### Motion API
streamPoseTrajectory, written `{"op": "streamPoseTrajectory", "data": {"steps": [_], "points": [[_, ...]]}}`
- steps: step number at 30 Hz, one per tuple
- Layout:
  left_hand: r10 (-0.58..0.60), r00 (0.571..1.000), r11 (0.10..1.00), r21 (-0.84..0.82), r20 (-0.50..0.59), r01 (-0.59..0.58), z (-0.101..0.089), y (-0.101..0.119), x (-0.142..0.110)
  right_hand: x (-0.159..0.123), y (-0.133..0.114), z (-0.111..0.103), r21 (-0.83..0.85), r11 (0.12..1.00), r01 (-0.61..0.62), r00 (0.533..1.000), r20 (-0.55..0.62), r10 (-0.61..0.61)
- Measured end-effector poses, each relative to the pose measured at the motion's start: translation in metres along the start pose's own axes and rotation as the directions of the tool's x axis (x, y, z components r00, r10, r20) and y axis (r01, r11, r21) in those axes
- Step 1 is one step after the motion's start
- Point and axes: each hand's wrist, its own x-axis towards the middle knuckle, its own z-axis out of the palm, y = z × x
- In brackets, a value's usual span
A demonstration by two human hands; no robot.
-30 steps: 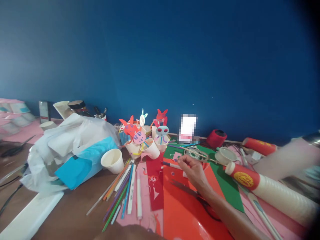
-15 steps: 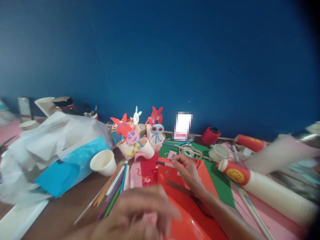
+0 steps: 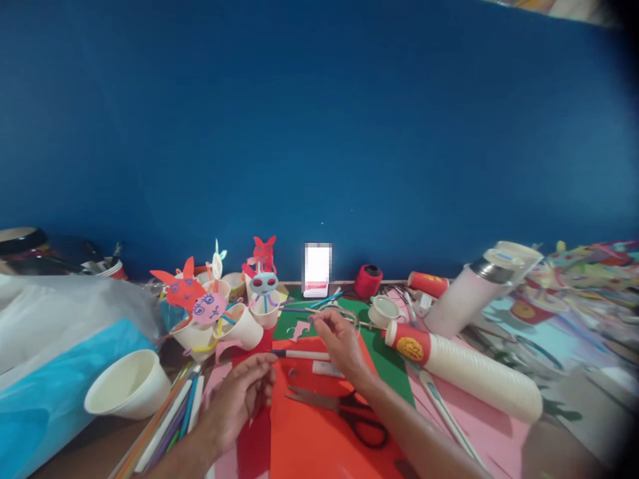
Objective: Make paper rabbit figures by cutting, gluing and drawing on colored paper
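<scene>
My right hand (image 3: pixel 342 342) is over the far part of the orange sheet (image 3: pixel 319 446), thumb and fingertips pinched together. Whatever they hold is too small to make out. A pink paper scrap (image 3: pixel 299 330) lies just left of the fingertips, on the green sheet (image 3: pixel 394 379). My left hand (image 3: pixel 244 396) is over the sheets' left side, fingers loosely bent and apart, with nothing visible in it. Its fingertips are near the dark tip of a white marker (image 3: pixel 304 355). Scissors (image 3: pixel 344 406) with black handles lie between my forearms, blades pointing left.
Paper cups (image 3: pixel 244 327) with paper animal faces stand at the back left. An off-white cup (image 3: pixel 130 386) and several markers (image 3: pixel 170 412) are nearer. A stack of cups (image 3: pixel 474 379) lies on the right, beside a flask (image 3: pixel 459 299). A phone (image 3: pixel 317 269) leans on the blue wall.
My left hand has risen into view from the bottom edge and moved up beside the marker. My right hand stays pinched near the pink scrap. The view has turned right.
</scene>
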Motion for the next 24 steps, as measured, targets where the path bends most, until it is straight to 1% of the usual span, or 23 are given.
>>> {"op": "streamPoseTrajectory", "data": {"steps": [3,5,8,10,13,14,16,18,20,22,24], "points": [[0.091,0.995,0.995,0.044,-0.032,-0.090,0.001,0.007,0.000,0.012,0.002,-0.015,0.076,0.997,-0.025,0.998,-0.060,0.029],[0.117,0.990,0.990,0.086,-0.077,-0.111,0.002,0.009,0.000,0.020,0.002,-0.027,0.111,0.993,-0.028,0.993,-0.113,0.041],[0.139,0.982,0.987,0.104,-0.130,-0.126,0.000,0.008,0.002,0.029,0.003,-0.042,0.114,0.993,-0.017,0.981,-0.189,0.038],[0.136,0.973,0.990,0.070,-0.189,-0.125,-0.002,0.007,0.004,0.033,0.004,-0.049,0.108,0.994,-0.010,0.974,-0.225,0.035],[0.078,0.946,0.996,-0.013,-0.314,-0.086,-0.004,0.007,0.005,0.036,0.006,-0.051,0.113,0.994,-0.003,0.969,-0.246,0.031],[0.060,0.936,0.996,-0.035,-0.347,-0.077,-0.003,0.007,0.004,0.035,0.006,-0.050,0.120,0.993,-0.003,0.971,-0.239,0.031],[0.088,0.917,0.992,-0.053,-0.389,-0.118,0.000,0.007,0.001,0.032,0.007,-0.046,0.140,0.990,-0.007,0.979,-0.202,0.036],[0.122,0.913,0.988,-0.043,-0.390,-0.150,0.003,0.009,-0.002,0.028,0.007,-0.042,0.161,0.987,-0.015,0.989,-0.145,0.039],[0.184,0.901,0.976,-0.036,-0.393,-0.215,0.004,0.011,-0.003,0.025,0.009,-0.040,0.143,0.989,-0.034,0.995,-0.085,0.046],[0.254,0.872,0.961,0.011,-0.417,-0.275,0.002,0.014,-0.002,0.023,0.012,-0.038,0.126,0.991,-0.041,0.999,-0.027,0.044],[0.287,0.854,0.954,0.047,-0.435,-0.296,-0.001,0.016,-0.001,0.022,0.014,-0.037,0.117,0.992,-0.040,0.999,0.005,0.040]]}}
